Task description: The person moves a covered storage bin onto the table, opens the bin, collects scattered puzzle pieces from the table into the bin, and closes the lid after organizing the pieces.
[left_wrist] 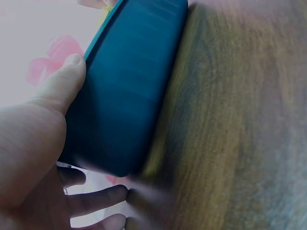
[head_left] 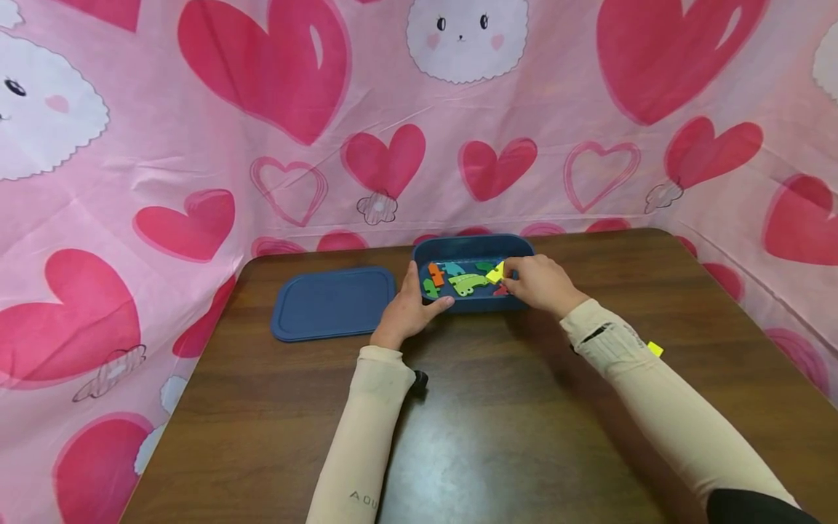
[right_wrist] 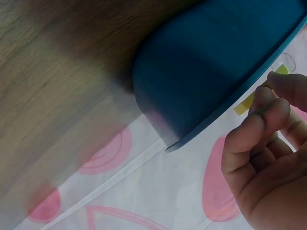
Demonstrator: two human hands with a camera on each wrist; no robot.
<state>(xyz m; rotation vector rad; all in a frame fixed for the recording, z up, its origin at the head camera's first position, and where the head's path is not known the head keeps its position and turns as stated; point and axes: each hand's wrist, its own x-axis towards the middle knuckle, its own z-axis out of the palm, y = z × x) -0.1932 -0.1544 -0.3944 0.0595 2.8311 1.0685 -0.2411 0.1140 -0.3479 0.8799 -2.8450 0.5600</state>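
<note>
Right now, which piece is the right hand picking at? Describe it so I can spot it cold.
On the brown wooden table find the dark blue open container, just right of its flat blue lid. Inside are small coloured puzzle pieces; the right hand pinches the yellow piece near the container's right end. It is the only yellow one among orange, teal and green neighbours.

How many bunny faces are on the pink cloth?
3 at least: one bunny face top centre, one on the left, and a sliver at the right edge. More may be outside the view.

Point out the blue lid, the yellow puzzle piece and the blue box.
blue lid (head_left: pixel 332 302), head view, middle of its flat top.
yellow puzzle piece (head_left: pixel 494 274), head view, its visible left part.
blue box (left_wrist: pixel 129 91), left wrist view, outer side wall.
</note>
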